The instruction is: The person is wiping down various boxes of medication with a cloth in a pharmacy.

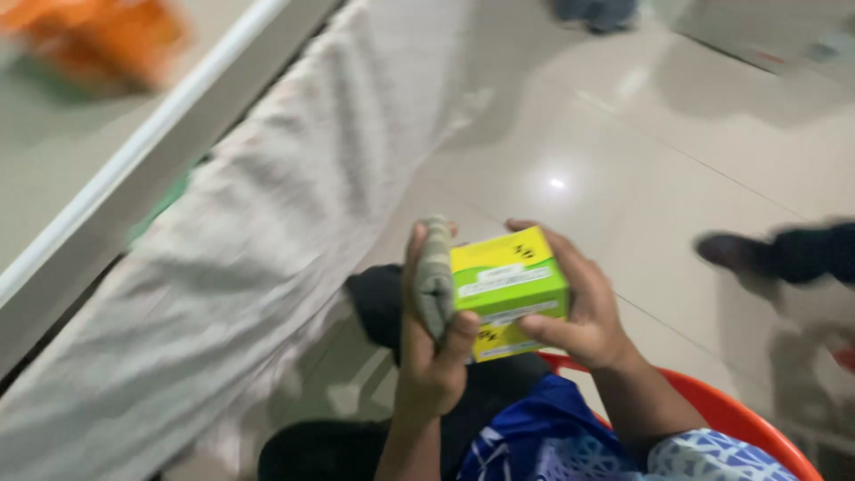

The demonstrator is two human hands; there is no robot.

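Now both my hands grip a small green-and-yellow cardboard box [508, 289].
Left hand [432, 347] also clamps grey cloth [435, 276]; right hand [579, 312] wraps the far side—light, crushable, best held by its edges.

Blurred orange object [98, 40] cut off at top-left corner.

The box [508, 289] is smooth printed cardboard, yellow and green. The rag [435, 276] is matt grey cloth. The floor [623, 151] is glossy tile. The basin [748, 419] is smooth orange plastic.
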